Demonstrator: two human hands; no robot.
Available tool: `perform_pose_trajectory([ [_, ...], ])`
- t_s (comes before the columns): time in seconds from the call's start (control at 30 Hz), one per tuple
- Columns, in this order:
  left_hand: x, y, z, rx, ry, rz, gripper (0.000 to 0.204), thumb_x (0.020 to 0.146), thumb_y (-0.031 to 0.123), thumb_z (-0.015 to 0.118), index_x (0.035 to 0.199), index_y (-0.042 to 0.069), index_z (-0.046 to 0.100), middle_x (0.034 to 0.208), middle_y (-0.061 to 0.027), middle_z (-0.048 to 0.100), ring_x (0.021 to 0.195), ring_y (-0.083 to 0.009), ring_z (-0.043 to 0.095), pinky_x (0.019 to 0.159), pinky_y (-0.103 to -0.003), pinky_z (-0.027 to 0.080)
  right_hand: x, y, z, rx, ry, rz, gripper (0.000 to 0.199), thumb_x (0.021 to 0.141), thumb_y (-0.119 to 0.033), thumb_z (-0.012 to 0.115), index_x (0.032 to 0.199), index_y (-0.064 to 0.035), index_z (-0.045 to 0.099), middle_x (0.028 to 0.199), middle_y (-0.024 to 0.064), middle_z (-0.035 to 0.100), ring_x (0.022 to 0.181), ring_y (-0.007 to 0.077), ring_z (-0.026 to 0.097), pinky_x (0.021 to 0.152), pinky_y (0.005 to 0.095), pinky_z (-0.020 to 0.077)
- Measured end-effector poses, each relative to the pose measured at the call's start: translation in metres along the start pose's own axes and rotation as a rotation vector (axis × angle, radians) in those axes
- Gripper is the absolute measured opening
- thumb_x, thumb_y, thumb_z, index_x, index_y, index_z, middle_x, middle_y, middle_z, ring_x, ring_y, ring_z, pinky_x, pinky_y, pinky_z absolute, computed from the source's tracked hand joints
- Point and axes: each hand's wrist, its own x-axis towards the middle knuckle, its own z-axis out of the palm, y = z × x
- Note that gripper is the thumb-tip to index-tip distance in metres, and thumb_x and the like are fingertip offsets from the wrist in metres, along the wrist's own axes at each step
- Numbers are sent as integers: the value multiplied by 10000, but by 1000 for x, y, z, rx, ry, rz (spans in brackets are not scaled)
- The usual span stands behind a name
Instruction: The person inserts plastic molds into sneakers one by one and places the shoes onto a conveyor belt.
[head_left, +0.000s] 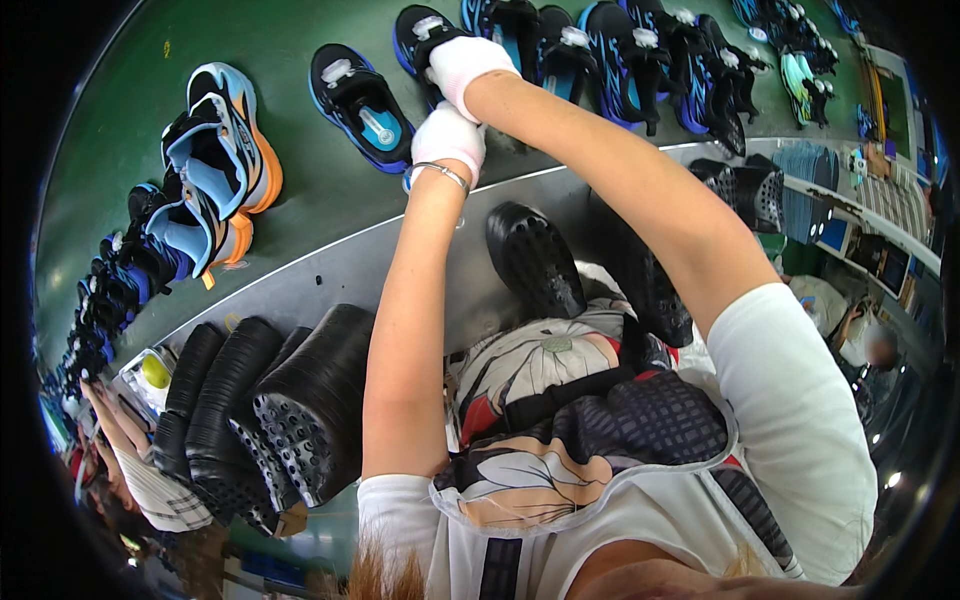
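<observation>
Both my hands wear white gloves and are at one black sneaker (418, 30) with blue edges, which stands on the green conveyor belt (290, 35). My right hand (468, 68) is closed over its tongue and opening. At the heel end, my left hand (449, 138) is closed, its fingertips hidden by the glove and the shoe. Most of the shoe's rear is covered by my hands. Just left of them stands a similar black and blue sneaker (362, 105) with a light blue insole and a whitish wad at its tongue.
More black and blue sneakers (615, 60) line the belt to the right. Orange and light blue sneakers (225, 140) stand left. Along the metal ledge (430, 240) are stacked black perforated sole-shaped pieces (315, 400) and a single black perforated piece (535, 258). Other people (125, 440) are at the far left.
</observation>
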Motion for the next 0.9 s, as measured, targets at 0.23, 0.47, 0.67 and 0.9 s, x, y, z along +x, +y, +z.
perform_pose_trajectory([
  [0.23,-12,-13,-14,272,337,189,311,850,349,620,1010,84,643,1004,-122,639,905,-318,630,738,-421,519,-45,21,-58,119,58,-150,370,885,-369,512,1000,-65,690,981,181,675,920,333,651,808,404,521],
  [0.47,-28,42,-41,313,444,664,440,774,207,677,1188,109,563,1204,-84,575,1000,-314,555,872,-376,471,-102,99,-24,-322,-306,-184,407,843,-417,556,968,-62,711,964,154,687,909,314,659,776,401,527],
  [0.67,10,42,-36,25,236,595,302,837,308,614,988,47,624,978,-194,627,932,-366,592,824,-425,474,-107,114,-39,-186,-218,-154,423,899,-444,498,1048,-74,637,1060,159,627,974,344,610,837,423,488],
  [0.9,-5,69,-84,-99,58,412,388,807,392,626,914,23,677,822,-151,676,761,-267,647,705,-327,494,-113,125,-37,-141,-212,-146,405,890,-423,521,1088,-86,624,1066,141,623,976,329,609,832,406,490],
])
